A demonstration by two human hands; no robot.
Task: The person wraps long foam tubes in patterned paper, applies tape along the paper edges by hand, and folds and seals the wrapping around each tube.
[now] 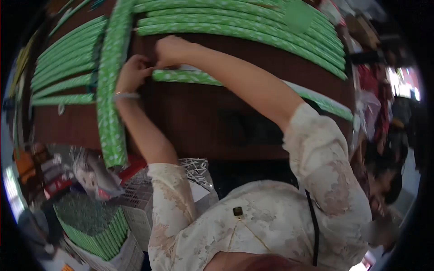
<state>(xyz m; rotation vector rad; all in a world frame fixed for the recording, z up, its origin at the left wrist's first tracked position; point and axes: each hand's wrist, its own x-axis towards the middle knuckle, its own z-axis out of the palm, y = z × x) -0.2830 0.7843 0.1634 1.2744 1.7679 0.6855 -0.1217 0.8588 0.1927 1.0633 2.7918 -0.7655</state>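
Note:
Close together above the brown table (190, 110), my two hands are at the left end of a long green strip with a white pattern (187, 77). My left hand (132, 76), with a band at its wrist, has its fingers pinched together just left of that end. My right hand (171, 50) is closed, slightly higher and to the right. Whatever the fingers hold is too small to make out. My right forearm crosses over the strip and hides its middle. A pale edge shows along its far side.
A broad green strip (110, 90) lies upright in view, left of my hands. Several green strips (68, 58) lie farther left, and several more (244, 29) along the far side. At lower left, a white box (122, 257) holds a green bundle (92, 226).

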